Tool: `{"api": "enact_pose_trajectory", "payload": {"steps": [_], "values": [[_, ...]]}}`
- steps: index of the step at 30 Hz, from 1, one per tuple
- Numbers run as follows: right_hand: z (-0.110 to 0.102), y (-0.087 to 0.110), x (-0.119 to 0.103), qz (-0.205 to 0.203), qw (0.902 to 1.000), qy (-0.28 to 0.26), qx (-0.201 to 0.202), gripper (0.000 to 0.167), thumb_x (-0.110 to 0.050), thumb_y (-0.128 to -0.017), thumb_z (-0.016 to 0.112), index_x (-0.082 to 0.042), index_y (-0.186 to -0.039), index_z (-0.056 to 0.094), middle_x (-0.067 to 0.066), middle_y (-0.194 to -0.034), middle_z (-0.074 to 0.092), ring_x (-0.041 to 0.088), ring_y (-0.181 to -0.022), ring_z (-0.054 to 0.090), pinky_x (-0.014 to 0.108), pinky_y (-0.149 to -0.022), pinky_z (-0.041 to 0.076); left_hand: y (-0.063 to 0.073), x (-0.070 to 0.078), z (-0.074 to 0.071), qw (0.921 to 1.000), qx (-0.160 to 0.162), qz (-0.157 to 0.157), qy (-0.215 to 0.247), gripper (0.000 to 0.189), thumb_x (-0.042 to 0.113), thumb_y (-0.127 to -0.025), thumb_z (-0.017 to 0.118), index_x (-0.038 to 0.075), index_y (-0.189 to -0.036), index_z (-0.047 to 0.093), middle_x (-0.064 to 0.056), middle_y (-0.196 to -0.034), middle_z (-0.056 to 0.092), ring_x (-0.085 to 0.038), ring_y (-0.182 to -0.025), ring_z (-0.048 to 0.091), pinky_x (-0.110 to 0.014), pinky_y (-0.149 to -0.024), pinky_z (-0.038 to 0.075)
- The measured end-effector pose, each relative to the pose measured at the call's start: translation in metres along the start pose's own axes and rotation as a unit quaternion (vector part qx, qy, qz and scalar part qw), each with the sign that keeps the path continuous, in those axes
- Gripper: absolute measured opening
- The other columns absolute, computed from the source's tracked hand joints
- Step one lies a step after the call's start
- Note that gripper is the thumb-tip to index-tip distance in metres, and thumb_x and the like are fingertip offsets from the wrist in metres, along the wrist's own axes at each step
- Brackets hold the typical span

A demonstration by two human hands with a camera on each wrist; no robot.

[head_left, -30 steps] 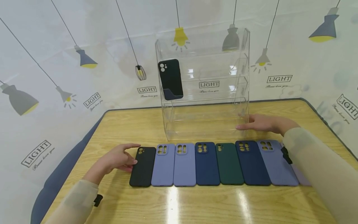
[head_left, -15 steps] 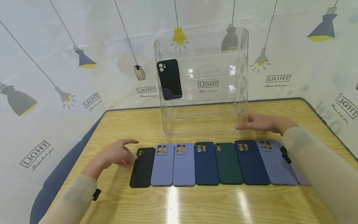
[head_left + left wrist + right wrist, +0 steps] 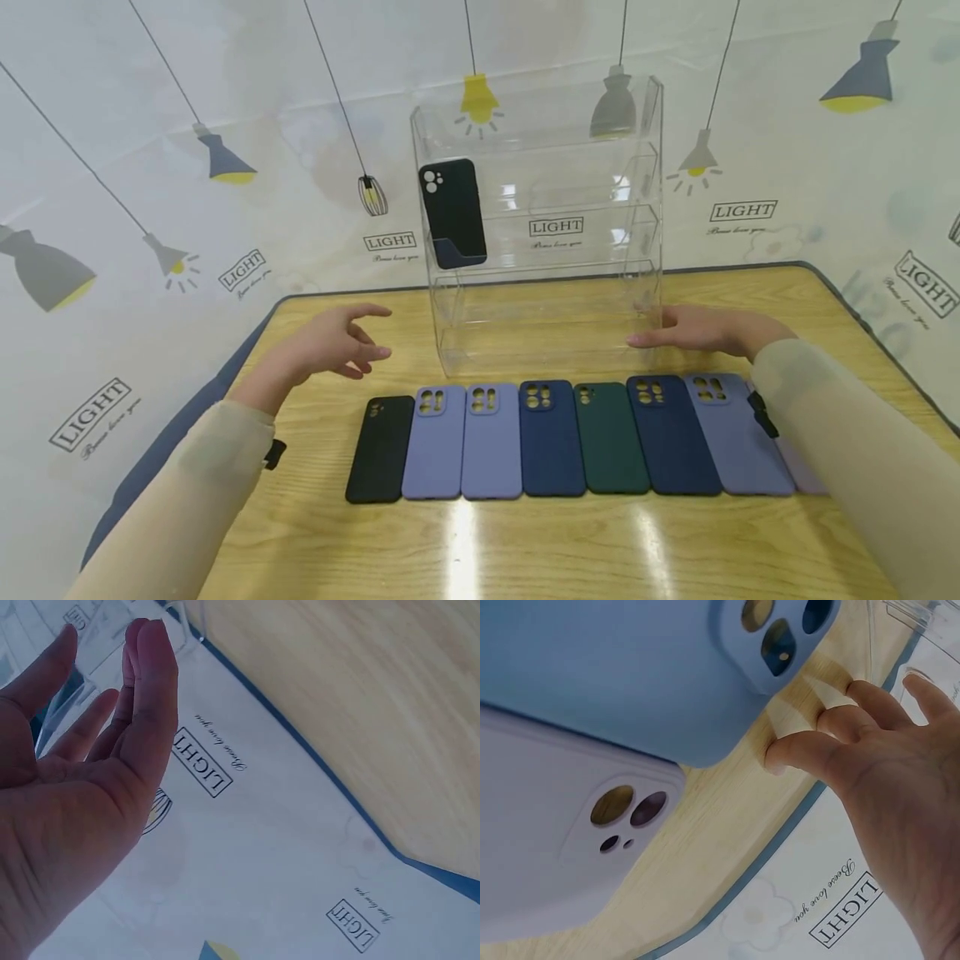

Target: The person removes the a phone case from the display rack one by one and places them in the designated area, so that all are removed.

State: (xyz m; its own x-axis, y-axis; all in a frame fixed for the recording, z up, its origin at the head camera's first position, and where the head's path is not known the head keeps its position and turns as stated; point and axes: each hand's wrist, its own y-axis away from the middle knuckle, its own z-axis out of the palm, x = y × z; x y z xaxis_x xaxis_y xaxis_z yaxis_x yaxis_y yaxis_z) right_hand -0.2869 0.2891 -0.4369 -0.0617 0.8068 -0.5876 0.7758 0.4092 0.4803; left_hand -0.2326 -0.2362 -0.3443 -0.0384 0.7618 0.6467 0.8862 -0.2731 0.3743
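Note:
My left hand (image 3: 330, 343) hovers above the table, left of the stand, fingers loosely bent and holding nothing. Below it lies a black phone case (image 3: 380, 450), the leftmost of a row. My right hand (image 3: 697, 327) grips the lower right side of a clear display stand (image 3: 551, 358), thumb in front and fingers behind its side panel. In the right wrist view, the fingers (image 3: 802, 750) are bent close to the tabletop. Another black phone case (image 3: 455, 212), with a dark blue patch at its bottom, stands at the left end of one of the stand's tiers.
Right of the black case lie lavender cases (image 3: 433, 450), navy cases (image 3: 552, 446) and a green case (image 3: 611, 442) side by side. A pale purple case (image 3: 577, 847) sits at the row's right end, partly under my right sleeve. A printed backdrop (image 3: 300, 167) rises behind the table (image 3: 555, 550).
My left hand has left the side of the leftmost black case and risen up and toward the stand. The case stays on the table. My right hand keeps its place at the stand.

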Motion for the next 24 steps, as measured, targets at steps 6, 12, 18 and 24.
{"api": "enact_pose_trajectory", "payload": {"steps": [6, 12, 18, 24], "values": [[0.0, 0.004, 0.001, 0.0, 1.0, -0.002, 0.0, 0.107, -0.075, -0.099, 0.056, -0.022, -0.173, 0.0, 0.028, -0.177, 0.004, 0.058, -0.161, 0.005, 0.079, -0.124, 0.021, -0.014, 0.045, -0.015, 0.9974, 0.032, 0.031, -0.056, 0.069, 0.03, -0.103, 0.073, 0.019, -0.163, 0.042, -0.022, -0.131, 0.072, -0.031, -0.106, 0.073, -0.048, -0.099, 0.064], [-0.001, 0.004, 0.001, 0.004, 1.0, 0.002, 0.001, 0.108, -0.075, -0.098, 0.057, -0.022, -0.173, 0.002, 0.03, -0.177, 0.006, 0.059, -0.16, 0.008, 0.079, -0.123, 0.024, -0.027, 0.082, -0.036, 0.9895, 0.107, 0.066, -0.072, 0.067, 0.033, -0.102, 0.074, 0.021, -0.161, 0.046, -0.02, -0.128, 0.072, -0.034, -0.108, 0.072, -0.048, -0.098, 0.063], [-0.001, 0.0, 0.002, 0.002, 1.0, -0.002, 0.007, 0.108, -0.075, -0.097, 0.059, -0.022, -0.174, 0.005, 0.029, -0.177, 0.006, 0.059, -0.16, 0.009, 0.079, -0.123, 0.024, -0.037, 0.104, -0.054, 0.9716, 0.19, 0.119, -0.077, 0.073, 0.038, -0.1, 0.075, 0.028, -0.164, 0.042, -0.012, -0.122, 0.069, -0.027, -0.099, 0.071, -0.04, -0.089, 0.061], [0.0, -0.001, 0.001, 0.002, 0.9999, 0.002, 0.011, 0.109, -0.075, -0.096, 0.059, -0.022, -0.174, 0.004, 0.029, -0.177, 0.006, 0.059, -0.16, 0.01, 0.079, -0.123, 0.025, -0.056, 0.113, -0.053, 0.9572, 0.239, 0.146, -0.073, 0.075, 0.037, -0.1, 0.077, 0.03, -0.165, 0.04, -0.003, -0.11, 0.066, -0.025, -0.093, 0.067, -0.033, -0.079, 0.052]]}}
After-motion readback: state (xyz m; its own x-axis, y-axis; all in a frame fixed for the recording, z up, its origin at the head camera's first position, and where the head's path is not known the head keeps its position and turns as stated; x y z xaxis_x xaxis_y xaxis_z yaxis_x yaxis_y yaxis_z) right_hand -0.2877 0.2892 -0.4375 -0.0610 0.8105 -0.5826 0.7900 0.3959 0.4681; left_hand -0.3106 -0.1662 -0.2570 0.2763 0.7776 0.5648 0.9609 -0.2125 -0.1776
